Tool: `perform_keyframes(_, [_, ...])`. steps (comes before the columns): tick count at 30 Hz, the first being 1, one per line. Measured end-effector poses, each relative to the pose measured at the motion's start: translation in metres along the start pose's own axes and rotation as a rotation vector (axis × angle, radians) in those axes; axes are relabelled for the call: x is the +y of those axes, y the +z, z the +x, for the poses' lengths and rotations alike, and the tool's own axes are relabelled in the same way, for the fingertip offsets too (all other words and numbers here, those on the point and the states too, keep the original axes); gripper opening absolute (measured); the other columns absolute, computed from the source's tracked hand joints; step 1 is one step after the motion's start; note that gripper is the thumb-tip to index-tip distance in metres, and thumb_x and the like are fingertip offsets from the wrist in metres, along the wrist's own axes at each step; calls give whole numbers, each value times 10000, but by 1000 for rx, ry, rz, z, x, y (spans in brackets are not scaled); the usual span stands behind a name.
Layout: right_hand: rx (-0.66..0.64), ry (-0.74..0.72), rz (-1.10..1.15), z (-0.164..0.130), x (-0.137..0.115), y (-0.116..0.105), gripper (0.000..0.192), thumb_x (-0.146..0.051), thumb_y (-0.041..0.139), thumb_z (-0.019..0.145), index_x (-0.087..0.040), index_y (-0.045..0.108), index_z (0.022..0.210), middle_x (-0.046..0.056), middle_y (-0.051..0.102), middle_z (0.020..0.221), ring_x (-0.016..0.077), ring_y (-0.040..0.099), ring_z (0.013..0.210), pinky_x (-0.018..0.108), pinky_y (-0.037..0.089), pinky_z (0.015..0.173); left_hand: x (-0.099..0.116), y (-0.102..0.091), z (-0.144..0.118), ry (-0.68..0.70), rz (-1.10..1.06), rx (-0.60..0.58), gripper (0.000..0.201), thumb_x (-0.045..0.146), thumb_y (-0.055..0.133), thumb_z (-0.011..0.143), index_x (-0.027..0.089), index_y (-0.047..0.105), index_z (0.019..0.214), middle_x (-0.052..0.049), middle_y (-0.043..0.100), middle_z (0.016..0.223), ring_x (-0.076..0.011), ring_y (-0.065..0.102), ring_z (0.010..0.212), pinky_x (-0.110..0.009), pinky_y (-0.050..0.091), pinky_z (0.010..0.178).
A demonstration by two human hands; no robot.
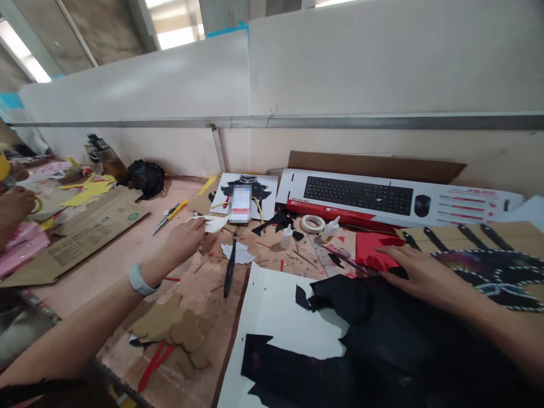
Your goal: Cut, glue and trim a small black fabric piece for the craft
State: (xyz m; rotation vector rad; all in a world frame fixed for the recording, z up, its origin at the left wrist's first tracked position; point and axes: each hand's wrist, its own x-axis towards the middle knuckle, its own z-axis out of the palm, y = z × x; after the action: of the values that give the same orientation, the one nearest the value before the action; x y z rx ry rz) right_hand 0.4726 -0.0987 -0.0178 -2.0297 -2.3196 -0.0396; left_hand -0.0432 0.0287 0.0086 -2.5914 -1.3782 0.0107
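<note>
My left hand (187,235) reaches forward over the desk and pinches a small white paper cutout (212,222). A grey band sits on that wrist. My right hand (414,272) lies flat, palm down, on black paper (382,334), its fingertips touching a red sheet (374,249). The black paper lies across a white sheet (272,306). Between the hands lie black scissors (230,266) and another white cutout (243,253).
A keyboard box (382,195) leans at the back wall. Glue bottles (288,236), a tape roll (313,223), a phone (240,204), a yellow knife (170,215), cardboard shapes (174,326) and a beaded black piece (497,272) lie around. Another person's hands (15,207) work at far left.
</note>
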Motion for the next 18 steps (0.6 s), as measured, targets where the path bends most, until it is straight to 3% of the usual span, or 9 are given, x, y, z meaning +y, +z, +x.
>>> perform_keyframes(2, [-19,5,24,0,0,3,498,-439,459,789,-112,644,1116,223,672,1155,388,625,1063,505,507,904,10,9,-3,2,-1,-57,259,87,482,825,100,670,1002,-179,640,1085,-262,619,1031,-364,473,925])
perform_keyframes(4, [-44,3,61,-2,-1,3,437,-440,474,811,-146,659,1076,204,692,1112,379,642,1019,489,513,872,9,11,-5,17,-19,-88,224,213,542,845,118,679,995,-162,646,1085,-263,631,1014,-348,486,906])
perform_keyframes(8, [-85,-25,66,-8,-7,-5,356,-372,468,875,-142,667,1061,201,701,1019,323,653,923,401,499,795,-16,-6,-6,29,-162,-116,536,605,613,763,156,684,1047,-149,647,1168,-310,618,1070,-358,487,913])
perform_keyframes(12, [-115,-43,-6,-16,-18,-18,253,-271,494,853,-151,681,974,138,705,920,271,639,860,356,474,772,-39,-22,-2,-82,-219,60,582,629,457,860,137,648,1103,-148,623,1233,-331,582,1134,-435,436,1004])
perform_keyframes(13, [-124,-38,-14,-19,-22,-22,231,-236,483,848,-155,683,932,126,701,891,258,635,841,341,468,759,-40,-24,-1,-57,-256,92,567,603,419,892,133,631,1128,-135,604,1267,-318,558,1173,-425,419,1033])
perform_keyframes(18, [-155,27,89,-43,-33,-39,228,-154,471,813,-170,691,866,98,713,916,216,641,846,281,451,753,-16,-30,2,-33,-336,196,464,617,420,862,262,617,1086,-41,635,1196,-326,583,1130,-491,447,1018])
